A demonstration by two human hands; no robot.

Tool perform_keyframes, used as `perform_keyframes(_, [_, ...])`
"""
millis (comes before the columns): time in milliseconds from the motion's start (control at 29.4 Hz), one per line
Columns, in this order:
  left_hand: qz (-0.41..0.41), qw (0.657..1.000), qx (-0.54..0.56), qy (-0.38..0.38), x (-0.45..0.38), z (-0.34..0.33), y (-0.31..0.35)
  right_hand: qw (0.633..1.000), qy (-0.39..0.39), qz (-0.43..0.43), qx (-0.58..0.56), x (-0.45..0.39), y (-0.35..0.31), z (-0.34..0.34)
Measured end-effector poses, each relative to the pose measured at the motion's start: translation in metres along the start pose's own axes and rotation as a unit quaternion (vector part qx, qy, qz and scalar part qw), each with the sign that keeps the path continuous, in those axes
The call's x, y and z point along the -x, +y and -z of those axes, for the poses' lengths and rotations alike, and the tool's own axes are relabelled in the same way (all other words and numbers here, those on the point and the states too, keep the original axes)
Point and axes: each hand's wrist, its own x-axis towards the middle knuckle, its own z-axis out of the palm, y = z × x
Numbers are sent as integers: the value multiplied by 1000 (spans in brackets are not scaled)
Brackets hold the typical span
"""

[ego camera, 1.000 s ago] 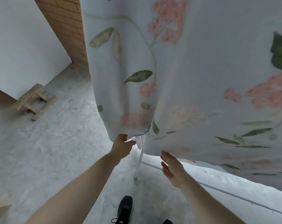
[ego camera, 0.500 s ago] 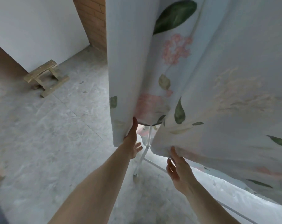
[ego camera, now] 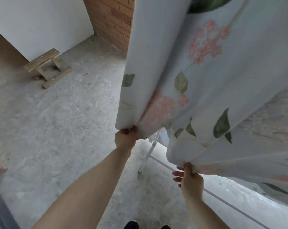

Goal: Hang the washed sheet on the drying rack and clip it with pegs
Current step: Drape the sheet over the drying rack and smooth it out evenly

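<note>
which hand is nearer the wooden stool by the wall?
Left. The left hand pinches the sheet's lower corner, with bare floor between it and the wooden stool up-left. The right hand grips the sheet's hem further right, beyond the rack leg.

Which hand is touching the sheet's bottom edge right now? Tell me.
Touching, both. The head view shows the left hand pinching the sheet at one hanging corner and the right hand gripping another.

Your sheet [ego camera: 214, 80]: pale blue-white, printed with pink flower clusters and green leaves. Rack leg [ego camera: 149, 152] white. Floor [ego camera: 57, 129] mottled grey. Stool [ego camera: 46, 67] raw tan wood. Wall [ego camera: 40, 22] white; pillar [ego camera: 113, 20] red-orange brick.
</note>
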Motion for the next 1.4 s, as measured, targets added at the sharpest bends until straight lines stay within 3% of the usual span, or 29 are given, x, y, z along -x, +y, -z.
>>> perform_keyframes(306, [-73, 982, -173, 30, -43, 29, -19, 994, -2, -101, 30, -20, 37, -2])
perform_keyframes(783, [-56, 980, -189, 6, -86, -1, -42, 987, -19, -152, 48, -67, 75, -9])
perform_keyframes(987, [-32, 983, -178, -29, -63, -6, -46, 981, -11, -192, 15, -57, 73, 3])
perform_keyframes(1055, [-43, 962, -265, -41, -55, 1, -51, 981, -14, -192, 18, -43, 76, 6])
perform_keyframes(1191, [-100, 862, -472, -156, -3, 4, -55, 988, -5, -148, 46, -2, 83, 39])
perform_keyframes(1293, [-131, 829, -488, -242, 39, -3, -62, 991, 0, -126, 41, 19, 88, 67])
perform_keyframes(1395, [-136, 824, -460, -302, 82, -30, -70, 991, 33, -126, 10, 25, 86, 110])
